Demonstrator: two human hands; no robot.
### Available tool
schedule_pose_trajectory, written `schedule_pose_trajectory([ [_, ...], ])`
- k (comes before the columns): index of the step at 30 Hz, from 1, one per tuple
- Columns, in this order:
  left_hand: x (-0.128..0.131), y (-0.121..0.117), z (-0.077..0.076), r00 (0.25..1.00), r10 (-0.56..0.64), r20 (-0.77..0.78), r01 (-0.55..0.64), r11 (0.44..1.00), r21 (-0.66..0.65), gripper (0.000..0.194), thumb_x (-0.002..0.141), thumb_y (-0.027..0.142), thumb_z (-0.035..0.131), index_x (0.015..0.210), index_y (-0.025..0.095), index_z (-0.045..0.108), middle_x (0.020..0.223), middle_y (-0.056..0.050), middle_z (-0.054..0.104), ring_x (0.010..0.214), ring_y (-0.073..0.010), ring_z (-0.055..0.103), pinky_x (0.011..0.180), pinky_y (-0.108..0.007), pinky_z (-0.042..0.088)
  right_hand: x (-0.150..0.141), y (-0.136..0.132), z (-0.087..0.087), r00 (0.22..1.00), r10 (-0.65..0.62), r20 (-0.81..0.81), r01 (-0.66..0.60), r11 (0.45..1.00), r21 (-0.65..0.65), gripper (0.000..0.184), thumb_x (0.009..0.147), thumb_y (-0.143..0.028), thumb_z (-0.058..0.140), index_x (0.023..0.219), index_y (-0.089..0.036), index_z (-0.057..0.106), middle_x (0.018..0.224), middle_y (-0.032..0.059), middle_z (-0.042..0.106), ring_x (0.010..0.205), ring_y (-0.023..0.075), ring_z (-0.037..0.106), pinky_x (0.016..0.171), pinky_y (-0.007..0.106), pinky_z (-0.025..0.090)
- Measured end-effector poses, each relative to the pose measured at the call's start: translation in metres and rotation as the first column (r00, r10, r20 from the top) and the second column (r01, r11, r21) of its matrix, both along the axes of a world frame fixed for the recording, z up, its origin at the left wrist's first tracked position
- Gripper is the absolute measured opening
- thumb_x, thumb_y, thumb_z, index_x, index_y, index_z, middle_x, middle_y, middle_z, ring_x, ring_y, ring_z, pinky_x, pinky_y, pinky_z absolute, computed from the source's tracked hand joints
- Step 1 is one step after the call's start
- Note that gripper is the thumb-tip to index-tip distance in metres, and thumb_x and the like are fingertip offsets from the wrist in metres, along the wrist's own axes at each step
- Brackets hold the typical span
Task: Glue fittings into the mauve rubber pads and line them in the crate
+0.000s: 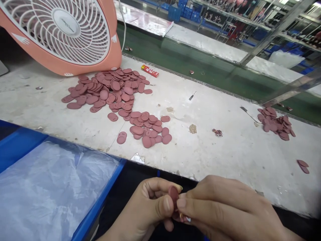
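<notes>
The left hand (142,214) and right hand (225,207) hold a dusky-red oval tag (173,195), fingers clamped on it, just off the table's (213,157) near edge. Loose matching tags (107,90) lie scattered across the table beside a salmon-pink fan (82,68) and a plastic-lined blue bin (100,197).

- We saw a scuffed white counter (220,157)
- on it, a big heap of pink oval pads (107,90)
- a smaller heap (147,129) just beside it
- a third heap (276,124) well apart
- a small red box (149,70)
- an orange fan (82,68), tilted
</notes>
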State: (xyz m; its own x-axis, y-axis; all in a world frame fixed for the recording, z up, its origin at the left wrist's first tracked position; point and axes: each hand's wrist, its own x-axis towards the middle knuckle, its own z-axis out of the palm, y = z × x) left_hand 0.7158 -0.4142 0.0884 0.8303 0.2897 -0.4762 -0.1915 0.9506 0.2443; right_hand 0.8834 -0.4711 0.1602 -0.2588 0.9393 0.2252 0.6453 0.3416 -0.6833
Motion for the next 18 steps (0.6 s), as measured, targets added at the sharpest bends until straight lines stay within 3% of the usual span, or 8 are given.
schedule_pose_trajectory([
  [6,0.002,-0.006,-0.003,0.997,0.060,-0.052,-0.061,0.998,-0.017,0.030,0.057,0.041,0.089,0.068,0.017,0.076,0.058,0.002,0.064,0.052,-0.0051,0.056,0.045,-0.011,0.043,-0.001,0.005,-0.001,1.000,-0.007,-0.008,0.007,0.999,-0.032,0.024,0.085,-0.004,0.067,0.106,-0.014,0.070,0.089,0.0043,0.072,0.075,0.0091,0.066,0.067,0.015,0.056],
  [11,0.003,-0.010,-0.010,0.997,0.079,-0.002,-0.079,0.997,-0.007,0.028,0.066,0.041,0.084,0.069,0.015,0.076,0.060,0.002,0.061,0.054,-0.0047,0.054,0.047,-0.011,0.044,0.002,0.007,0.000,0.997,0.057,-0.057,-0.063,0.991,-0.116,0.022,0.088,-0.003,0.061,0.109,-0.012,0.066,0.091,0.0048,0.070,0.080,0.0100,0.063,0.070,0.018,0.054],
  [18,0.002,-0.013,-0.009,0.987,0.130,-0.094,-0.141,0.982,-0.127,0.024,0.060,0.036,0.088,0.071,0.017,0.077,0.060,0.003,0.065,0.054,-0.0034,0.059,0.047,-0.009,0.049,0.003,0.011,-0.002,0.998,0.055,-0.013,-0.056,0.987,-0.151,0.018,0.092,-0.009,0.060,0.108,-0.014,0.066,0.088,0.0043,0.068,0.080,0.0108,0.062,0.070,0.020,0.051],
])
